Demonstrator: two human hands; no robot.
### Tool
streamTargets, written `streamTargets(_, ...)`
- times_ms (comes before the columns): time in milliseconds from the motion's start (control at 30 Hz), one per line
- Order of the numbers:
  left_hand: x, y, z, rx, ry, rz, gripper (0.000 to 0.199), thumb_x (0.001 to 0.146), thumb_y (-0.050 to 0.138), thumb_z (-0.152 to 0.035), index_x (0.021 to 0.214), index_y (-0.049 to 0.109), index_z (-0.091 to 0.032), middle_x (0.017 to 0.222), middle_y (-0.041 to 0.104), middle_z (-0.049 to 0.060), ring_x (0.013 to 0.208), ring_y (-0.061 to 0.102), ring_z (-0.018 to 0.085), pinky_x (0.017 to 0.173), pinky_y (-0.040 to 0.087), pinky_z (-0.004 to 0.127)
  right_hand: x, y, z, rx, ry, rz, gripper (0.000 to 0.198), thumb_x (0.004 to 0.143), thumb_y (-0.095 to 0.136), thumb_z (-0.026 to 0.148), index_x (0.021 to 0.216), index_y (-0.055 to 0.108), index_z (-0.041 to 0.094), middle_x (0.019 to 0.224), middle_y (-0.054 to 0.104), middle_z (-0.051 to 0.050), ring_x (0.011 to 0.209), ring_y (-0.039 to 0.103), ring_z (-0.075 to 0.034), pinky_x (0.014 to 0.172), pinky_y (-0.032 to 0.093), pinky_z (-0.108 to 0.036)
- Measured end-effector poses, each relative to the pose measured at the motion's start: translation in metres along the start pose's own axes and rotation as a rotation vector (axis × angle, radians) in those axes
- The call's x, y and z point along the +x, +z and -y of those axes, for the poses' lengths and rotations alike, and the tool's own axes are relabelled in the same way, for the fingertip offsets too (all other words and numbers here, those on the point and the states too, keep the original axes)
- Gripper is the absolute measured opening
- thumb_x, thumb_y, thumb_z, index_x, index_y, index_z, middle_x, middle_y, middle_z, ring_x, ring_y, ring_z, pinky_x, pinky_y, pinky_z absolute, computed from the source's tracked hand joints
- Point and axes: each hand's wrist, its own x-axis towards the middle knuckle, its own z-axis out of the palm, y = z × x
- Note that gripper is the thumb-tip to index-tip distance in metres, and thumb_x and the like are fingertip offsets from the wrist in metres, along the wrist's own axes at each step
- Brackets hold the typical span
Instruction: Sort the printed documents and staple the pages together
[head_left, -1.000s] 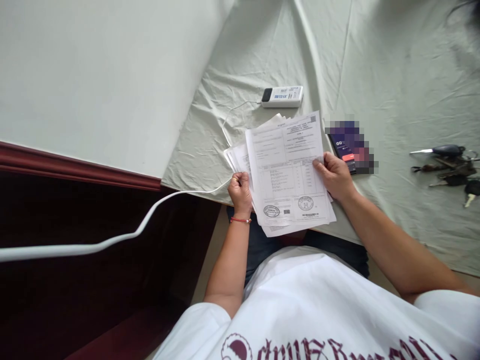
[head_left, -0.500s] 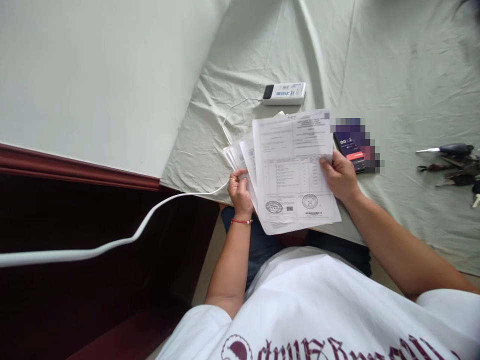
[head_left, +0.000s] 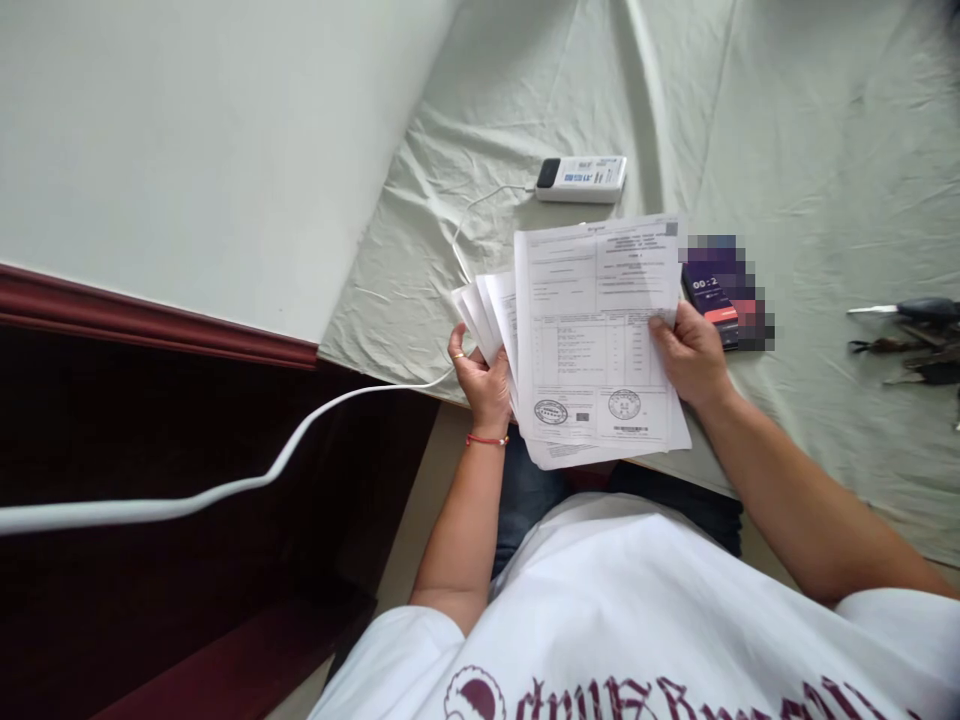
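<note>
Several printed sheets (head_left: 592,340) are held up between both hands over the near edge of a bed or table draped in a pale green cloth (head_left: 787,130). Furthest left in the scene, a white cable (head_left: 225,490) runs across the dark wooden frame and up onto the cloth, ending at a white power bank (head_left: 581,178) lying just beyond the papers.

The left hand (head_left: 484,380) is closed around the lower left corner of the stack, thumb toward the front, fingers wrapped behind, with the back sheets fanned out above it. A thin red band sits at that wrist, and the forearm rises nearly straight from the lap.

The papers themselves look light, thin and floppy; they would likely sag or slide apart unless pinched at an edge or supported from behind. Loose sheets of this kind crease easily, so a flat pinch near a margin, as both hands have now, seems the sound place to grip. The front sheet carries tables and two round stamps near its bottom.

The right hand (head_left: 694,355) pinches the right margin of the front sheet at about mid-height, thumb on the printed face, fingers curled behind. Its forearm comes in from the near right at a slant.

Just right of that hand a phone (head_left: 724,290) lies on the cloth, partly behind the papers. Well apart, at the far right edge, rests a bunch of keys (head_left: 911,340).
</note>
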Motion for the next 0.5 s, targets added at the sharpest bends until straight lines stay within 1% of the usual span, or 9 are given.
streamTargets(33, 0.0, 0.0, -0.001, 0.006, 0.001, -0.002, 0.08, 0.078, 0.093, -0.059, 0.142, 0.054, -0.029, 0.115, 0.079, 0.009, 0.104, 0.079, 0.024, 0.097, 0.063, 0.04, 0.0, 0.0, 0.0, 0.003, 0.002, 0.002, 0.034, 0.098, 0.074, 0.061, 0.115, 0.073, 0.032, 0.107, 0.078, -0.005, 0.107, 0.074, -0.03, 0.091, 0.065, -0.046)
streamTargets(100, 0.0, 0.0, -0.004, 0.024, -0.003, 0.013, 0.06, 0.083, 0.087, -0.064, 0.124, 0.066, -0.025, 0.112, 0.08, 0.008, 0.106, 0.078, 0.024, 0.099, 0.062, 0.038, -0.001, 0.0, 0.0, 0.003, 0.006, 0.006, 0.033, 0.098, 0.073, 0.061, 0.114, 0.073, 0.032, 0.105, 0.078, -0.004, 0.105, 0.074, -0.029, 0.09, 0.065, -0.045)
streamTargets(167, -0.001, 0.001, -0.007, 0.026, -0.01, 0.033, 0.047, 0.09, 0.078, -0.066, 0.11, 0.072, -0.024, 0.111, 0.08, 0.007, 0.108, 0.078, 0.023, 0.102, 0.06, 0.038, -0.001, 0.001, 0.0, -0.011, 0.006, 0.009, 0.033, 0.099, 0.072, 0.061, 0.113, 0.073, 0.032, 0.103, 0.077, -0.003, 0.101, 0.074, -0.028, 0.089, 0.064, -0.045)
streamTargets(200, -0.001, 0.002, -0.008, 0.018, -0.014, 0.036, 0.044, 0.093, 0.075, -0.065, 0.107, 0.073, -0.024, 0.111, 0.08, 0.007, 0.109, 0.078, 0.023, 0.103, 0.06, 0.038, -0.001, 0.0, 0.0, -0.021, 0.006, 0.011, 0.032, 0.099, 0.071, 0.061, 0.112, 0.073, 0.032, 0.102, 0.077, -0.003, 0.099, 0.074, -0.028, 0.088, 0.064, -0.045)
streamTargets(267, -0.002, 0.004, -0.011, -0.006, -0.023, 0.036, 0.04, 0.095, 0.073, -0.063, 0.106, 0.074, -0.024, 0.111, 0.08, 0.006, 0.11, 0.077, 0.023, 0.104, 0.06, 0.038, -0.001, 0.0, 0.0, -0.031, 0.003, 0.009, 0.032, 0.099, 0.071, 0.061, 0.112, 0.073, 0.032, 0.102, 0.077, -0.003, 0.097, 0.074, -0.028, 0.088, 0.064, -0.045)
streamTargets(333, -0.003, 0.005, -0.012, -0.032, -0.034, 0.042, 0.038, 0.095, 0.074, -0.061, 0.108, 0.075, -0.025, 0.113, 0.08, 0.006, 0.111, 0.077, 0.024, 0.103, 0.06, 0.038, -0.001, 0.0, -0.001, -0.021, -0.001, 0.001, 0.032, 0.099, 0.072, 0.06, 0.114, 0.074, 0.032, 0.104, 0.078, -0.004, 0.1, 0.075, -0.028, 0.089, 0.064, -0.045)
streamTargets(500, -0.001, 0.004, -0.009, -0.066, -0.029, 0.049, 0.04, 0.094, 0.075, -0.061, 0.11, 0.075, -0.024, 0.115, 0.08, 0.007, 0.111, 0.077, 0.024, 0.103, 0.059, 0.038, 0.0, 0.0, 0.0, -0.003, -0.008, -0.004, 0.036, 0.097, 0.074, 0.062, 0.114, 0.074, 0.031, 0.104, 0.078, -0.005, 0.106, 0.075, -0.03, 0.09, 0.065, -0.045)
